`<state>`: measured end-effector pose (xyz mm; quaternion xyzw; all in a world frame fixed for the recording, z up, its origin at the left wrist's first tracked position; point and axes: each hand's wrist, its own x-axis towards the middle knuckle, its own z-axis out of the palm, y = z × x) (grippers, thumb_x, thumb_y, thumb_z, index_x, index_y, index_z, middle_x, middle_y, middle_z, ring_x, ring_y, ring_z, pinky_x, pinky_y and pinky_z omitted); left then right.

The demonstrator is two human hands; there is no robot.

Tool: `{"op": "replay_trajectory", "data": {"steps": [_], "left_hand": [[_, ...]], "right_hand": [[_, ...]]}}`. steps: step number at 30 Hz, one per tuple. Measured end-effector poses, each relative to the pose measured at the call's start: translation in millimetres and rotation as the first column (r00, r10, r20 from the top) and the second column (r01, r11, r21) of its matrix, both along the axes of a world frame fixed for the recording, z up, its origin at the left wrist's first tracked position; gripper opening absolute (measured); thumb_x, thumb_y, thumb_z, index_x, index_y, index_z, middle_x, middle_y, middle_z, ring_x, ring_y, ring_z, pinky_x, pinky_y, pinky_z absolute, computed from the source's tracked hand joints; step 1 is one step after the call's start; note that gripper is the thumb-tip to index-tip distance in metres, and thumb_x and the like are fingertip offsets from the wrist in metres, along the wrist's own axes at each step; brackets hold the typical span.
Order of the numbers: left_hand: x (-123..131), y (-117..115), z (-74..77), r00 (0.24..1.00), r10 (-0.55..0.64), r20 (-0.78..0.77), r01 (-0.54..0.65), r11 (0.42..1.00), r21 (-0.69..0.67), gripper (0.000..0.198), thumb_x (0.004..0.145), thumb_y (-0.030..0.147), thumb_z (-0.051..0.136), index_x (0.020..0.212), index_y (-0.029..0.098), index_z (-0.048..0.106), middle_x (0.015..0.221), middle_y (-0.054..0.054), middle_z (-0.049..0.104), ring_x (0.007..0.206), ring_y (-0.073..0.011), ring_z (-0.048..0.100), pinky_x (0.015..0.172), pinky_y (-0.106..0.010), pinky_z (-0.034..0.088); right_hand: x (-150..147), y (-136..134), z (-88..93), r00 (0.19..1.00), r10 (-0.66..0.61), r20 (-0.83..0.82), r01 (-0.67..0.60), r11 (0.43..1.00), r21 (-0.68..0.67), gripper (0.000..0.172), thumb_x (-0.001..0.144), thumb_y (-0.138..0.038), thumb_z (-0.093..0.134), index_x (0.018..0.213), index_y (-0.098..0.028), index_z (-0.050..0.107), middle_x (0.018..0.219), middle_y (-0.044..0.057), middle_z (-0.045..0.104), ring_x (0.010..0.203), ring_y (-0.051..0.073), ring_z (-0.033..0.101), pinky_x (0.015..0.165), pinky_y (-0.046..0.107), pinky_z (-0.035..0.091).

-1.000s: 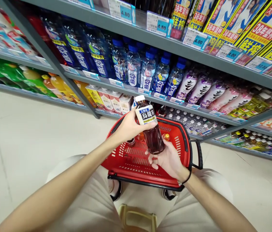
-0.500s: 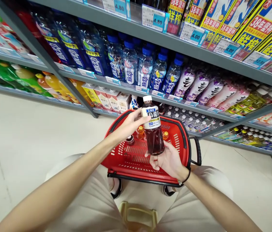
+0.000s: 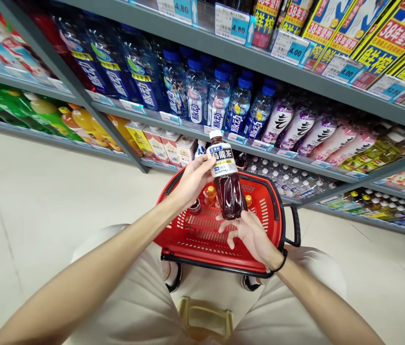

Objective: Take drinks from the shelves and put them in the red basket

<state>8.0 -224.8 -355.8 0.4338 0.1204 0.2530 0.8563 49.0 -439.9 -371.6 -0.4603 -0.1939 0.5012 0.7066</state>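
An oolong tea bottle [image 3: 231,196] with dark brown tea, a white cap and a white-and-black label is held tilted above a red shopping basket [image 3: 202,256]. My left hand [image 3: 197,178] is closed around its upper part, at the label. Below the base of the bottle, my right hand [image 3: 250,235] has its fingers spread; the thumb is at the bottom edge, and whether it touches cannot be made out. Inside the basket are a dark-capped bottle [image 3: 195,207] and two orange-capped bottles, one on the left [image 3: 210,194] and one on the right [image 3: 248,200].
Ahead stands a grey shelf rack [image 3: 173,125] with blue-capped drink bottles [image 3: 238,108], purple-labelled bottles [image 3: 277,122] and yellow cartons [image 3: 376,57]. The basket's black handle [image 3: 292,225] sticks out to the right. A yellowish stool [image 3: 205,318] is between my legs.
The oolong tea bottle has risen slightly and turned, so its label faces me more squarely. My right hand's fingers have spread and loosened from its base.
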Motion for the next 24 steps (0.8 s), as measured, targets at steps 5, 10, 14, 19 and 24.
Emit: {"op": "replay_trajectory", "data": {"steps": [5,10,14,19,24], "left_hand": [[1,-2,1.7,1.000,-0.022,0.004,0.022,1.000,0.010,0.039,0.094,0.046,0.076,0.113,0.012,0.070,0.116,-0.014,0.076,0.110,-0.0254,0.071,0.095,-0.037,0.058],[2,-4,4.4,0.999,-0.040,0.011,0.040,0.999,-0.023,0.047,0.091,0.054,0.076,0.116,0.014,0.071,0.118,-0.013,0.076,0.118,-0.0291,0.070,0.105,-0.045,0.057],[2,-5,2.9,1.000,0.019,0.022,-0.019,1.000,-0.004,0.053,0.085,0.059,0.080,0.116,0.018,0.072,0.116,-0.011,0.077,0.115,-0.0293,0.072,0.103,-0.045,0.058],[3,-8,2.9,0.989,0.138,0.058,-0.130,0.984,-0.120,0.044,0.088,0.053,0.079,0.115,0.018,0.072,0.115,-0.010,0.078,0.107,-0.0262,0.074,0.099,-0.042,0.060],[1,-9,6.4,0.991,0.120,-0.052,-0.130,0.958,-0.254,0.052,0.098,0.059,0.068,0.128,0.017,0.068,0.111,-0.010,0.079,0.100,-0.0231,0.076,0.094,-0.036,0.062]], "right_hand": [[-2,1,-3.7,0.978,-0.127,0.166,0.127,0.992,0.011,0.044,0.093,-0.054,0.078,0.116,-0.021,0.060,0.104,0.010,0.072,0.076,0.019,0.069,0.047,0.024,0.049],[-4,2,-13.3,0.936,-0.205,0.287,0.226,0.973,-0.039,0.045,0.085,-0.037,0.088,0.108,-0.023,0.051,0.094,-0.002,0.066,0.050,0.005,0.052,0.045,0.021,0.046],[-3,5,-12.9,0.914,-0.257,0.314,0.286,0.957,-0.050,0.057,0.077,-0.031,0.092,0.118,-0.025,0.052,0.109,0.001,0.065,0.054,0.003,0.050,0.043,0.019,0.044],[0,6,-11.1,0.927,-0.226,0.300,0.255,0.965,-0.060,0.064,0.076,-0.028,0.092,0.129,-0.025,0.056,0.104,0.001,0.065,0.057,0.005,0.051,0.048,0.021,0.047],[-4,10,-15.2,0.997,0.069,0.016,-0.069,0.998,0.001,0.054,0.096,-0.067,0.063,0.120,-0.018,0.068,0.112,0.015,0.072,0.091,0.025,0.067,0.049,0.029,0.055]]}}
